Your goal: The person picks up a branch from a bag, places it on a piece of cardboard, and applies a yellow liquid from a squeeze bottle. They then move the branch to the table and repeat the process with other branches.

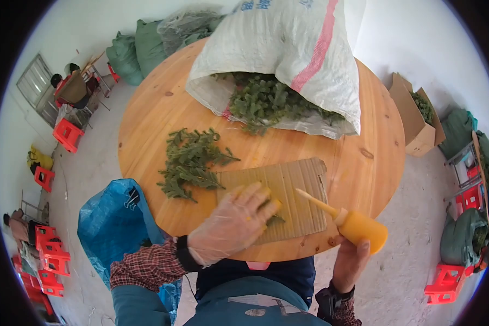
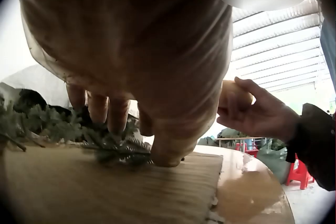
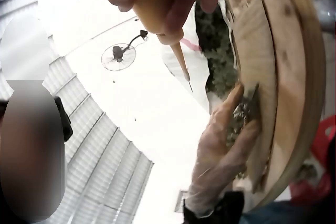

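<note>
My left hand, in a clear plastic glove, is low over a ridged cardboard piece near the table's front edge. Between its thumb and fingers it holds a small green sprig against the cardboard; in the head view the hand hides most of it. Yellow smears show around the fingertips. To the right, my bare right hand grips a yellow squeeze bottle with a long tapered nozzle. The bottle is tilted, and its thin tip is in the air, apart from the sprig.
A pile of green sprigs lies left of the cardboard on the round wooden table. Behind it, a white woven sack spills more greenery. A blue bag hangs at the left edge. Red stools and a carton stand around.
</note>
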